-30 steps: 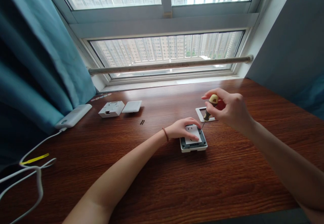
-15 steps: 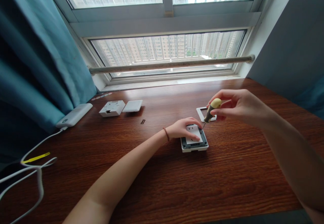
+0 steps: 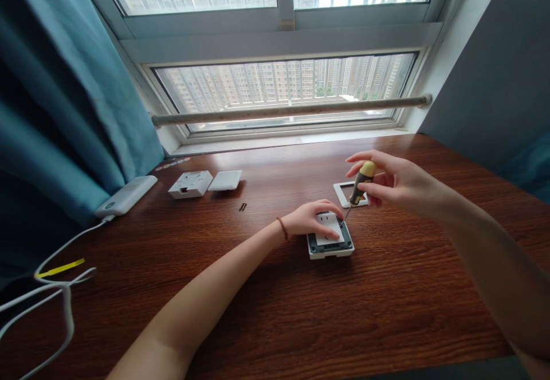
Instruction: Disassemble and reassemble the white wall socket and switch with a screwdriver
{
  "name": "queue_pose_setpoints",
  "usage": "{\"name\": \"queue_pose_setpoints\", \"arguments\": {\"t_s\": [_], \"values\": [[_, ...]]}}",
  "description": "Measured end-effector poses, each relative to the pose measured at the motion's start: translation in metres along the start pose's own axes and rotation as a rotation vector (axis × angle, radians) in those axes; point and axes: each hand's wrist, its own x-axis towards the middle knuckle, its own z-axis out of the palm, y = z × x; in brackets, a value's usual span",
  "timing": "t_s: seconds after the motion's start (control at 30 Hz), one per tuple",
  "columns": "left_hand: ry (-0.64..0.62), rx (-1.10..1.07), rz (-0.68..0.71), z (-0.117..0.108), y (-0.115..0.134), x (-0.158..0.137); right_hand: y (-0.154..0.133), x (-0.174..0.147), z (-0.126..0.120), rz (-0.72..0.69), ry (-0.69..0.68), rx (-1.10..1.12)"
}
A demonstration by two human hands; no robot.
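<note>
A wall socket [image 3: 330, 236] with a white slotted face and a dark grey surround sits in a white box on the table. My left hand [image 3: 315, 218] grips it from the left, thumb across the face and fingers along the far edge. In my right hand [image 3: 387, 182] is a screwdriver [image 3: 358, 188] with a yellow and dark handle, held between thumb and fingers, the index finger lifted off. Its shaft slants down to the socket's right side; the very tip is hard to make out. Just behind lies a white frame [image 3: 342, 195], partly hidden by the screwdriver.
Two screws [image 3: 243, 207] lie left of my left hand. Farther back are a white box [image 3: 190, 184] and a flat white plate [image 3: 226, 180]. At the left, a white power strip [image 3: 128, 195] trails a cable [image 3: 71, 236] with a yellow tag [image 3: 62, 268]. A window bar [image 3: 292, 112] crosses behind the table.
The fingers of my right hand have opened and stretched away from the screwdriver handle, which leans slightly more. My left hand and the socket stay in place.
</note>
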Motion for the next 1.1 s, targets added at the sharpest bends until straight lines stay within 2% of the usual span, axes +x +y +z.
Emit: {"name": "queue_pose_setpoints", "arguments": {"t_s": [0.13,0.23,0.3,0.4,0.43,0.5,0.6,0.7,0.87,1.1], "values": [[0.003,0.003,-0.010,0.000,0.000,0.000,-0.002,-0.003,-0.012,0.027,-0.176,0.166],[0.004,-0.001,-0.015,0.000,0.000,0.000,-0.003,-0.004,-0.013,0.009,-0.188,0.149],[-0.001,-0.006,-0.010,0.000,0.000,0.001,-0.002,-0.004,-0.006,-0.004,-0.022,-0.010],[-0.003,-0.020,0.004,-0.001,0.001,0.001,-0.001,-0.001,0.012,-0.043,0.404,-0.423],[-0.003,-0.026,0.004,-0.001,0.002,0.001,0.000,0.000,0.019,-0.068,0.504,-0.531],[0.001,-0.031,-0.009,-0.001,0.003,0.000,0.000,0.002,0.031,-0.114,0.574,-0.614],[0.002,-0.023,-0.036,-0.001,0.004,0.000,0.000,0.003,0.037,-0.110,0.457,-0.427],[-0.003,-0.025,-0.022,-0.001,0.004,0.000,0.003,0.004,0.032,-0.065,0.370,-0.252],[-0.007,-0.034,-0.001,-0.001,0.001,0.001,0.007,0.006,0.022,-0.058,0.466,-0.286],[-0.003,-0.034,0.020,-0.001,0.001,0.001,0.002,0.005,0.024,-0.054,0.414,-0.288]]}}
